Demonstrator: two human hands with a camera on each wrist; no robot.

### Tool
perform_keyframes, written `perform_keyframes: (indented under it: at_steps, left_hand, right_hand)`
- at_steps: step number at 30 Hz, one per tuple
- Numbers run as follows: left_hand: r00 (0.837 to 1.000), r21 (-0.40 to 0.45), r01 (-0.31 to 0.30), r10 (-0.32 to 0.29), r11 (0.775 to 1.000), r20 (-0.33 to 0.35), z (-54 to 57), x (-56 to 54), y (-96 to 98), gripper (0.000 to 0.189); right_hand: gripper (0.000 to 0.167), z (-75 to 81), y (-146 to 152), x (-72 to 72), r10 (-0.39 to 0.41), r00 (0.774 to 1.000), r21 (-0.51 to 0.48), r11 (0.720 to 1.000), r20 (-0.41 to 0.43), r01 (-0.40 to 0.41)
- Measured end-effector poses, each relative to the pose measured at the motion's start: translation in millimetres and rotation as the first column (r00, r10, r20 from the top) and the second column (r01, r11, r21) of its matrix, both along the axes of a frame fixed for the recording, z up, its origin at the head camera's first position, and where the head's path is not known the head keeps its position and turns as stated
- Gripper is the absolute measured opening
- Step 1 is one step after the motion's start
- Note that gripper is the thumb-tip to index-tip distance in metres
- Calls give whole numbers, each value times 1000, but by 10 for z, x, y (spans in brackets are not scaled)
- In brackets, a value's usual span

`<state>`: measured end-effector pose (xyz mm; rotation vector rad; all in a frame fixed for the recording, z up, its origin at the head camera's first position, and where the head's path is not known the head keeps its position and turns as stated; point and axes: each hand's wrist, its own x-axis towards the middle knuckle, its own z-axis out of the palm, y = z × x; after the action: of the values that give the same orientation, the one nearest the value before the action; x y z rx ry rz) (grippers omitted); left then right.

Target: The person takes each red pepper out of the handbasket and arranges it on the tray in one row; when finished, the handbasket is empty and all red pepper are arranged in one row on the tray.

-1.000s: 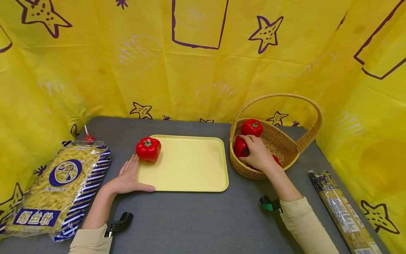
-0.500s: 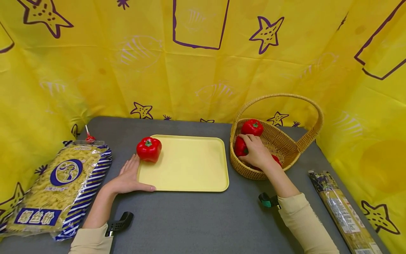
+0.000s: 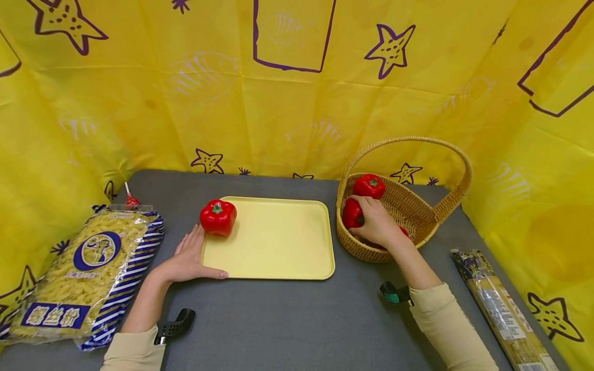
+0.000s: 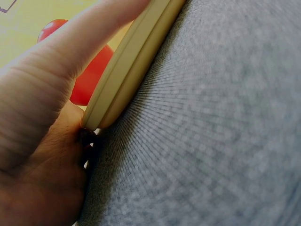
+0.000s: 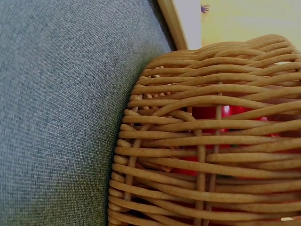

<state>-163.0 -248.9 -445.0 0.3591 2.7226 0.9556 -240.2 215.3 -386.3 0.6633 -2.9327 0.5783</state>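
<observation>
1. the right grip (image 3: 377, 222) curls thumb and fingers around a red pepper (image 3: 351, 214) inside the basket (image 3: 359, 251); its glossy skin could slip, or the tall handle (image 3: 408, 138) snag it.
2. the left grip (image 3: 187, 260), spread, touches the tray (image 3: 278, 242), clasping nothing; a nudge might topple the edge pepper (image 3: 218, 219).
3. grey fabric-like table (image 3: 297, 322); starfish-printed yellow cloth (image 3: 287, 113) behind.

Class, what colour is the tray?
The tray is pale yellow, seen best in the head view.
</observation>
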Motion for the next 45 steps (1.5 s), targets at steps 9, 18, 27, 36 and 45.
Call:
perform_keyframes:
  at_steps: [9,18,27,36,45]
  left_hand:
    - [1000,3,0,0,1000,7,6,-4,2,134]
    - [1000,3,-3,3,1000,7,10,7,9,134]
    - [1000,2,-1,1,1000,-3,11,9,10,133]
    - [1000,0,-4,4,1000,-12,2,8,7,133]
    - [1000,1,-5,5,1000,-9,-6,5,4,134]
  right_hand:
    - [88,55,36,50,-60,997,-81,995,39,63]
    - [85,87,84,137,-59,998,-115,992,26,61]
    - [82,116,98,234,-85,996,-156,984,-17,81]
    - [82,163,90,348,-117,990,-208,973,-83,97]
    - [83,216,69,441,-127,987,-217,971,-97,103]
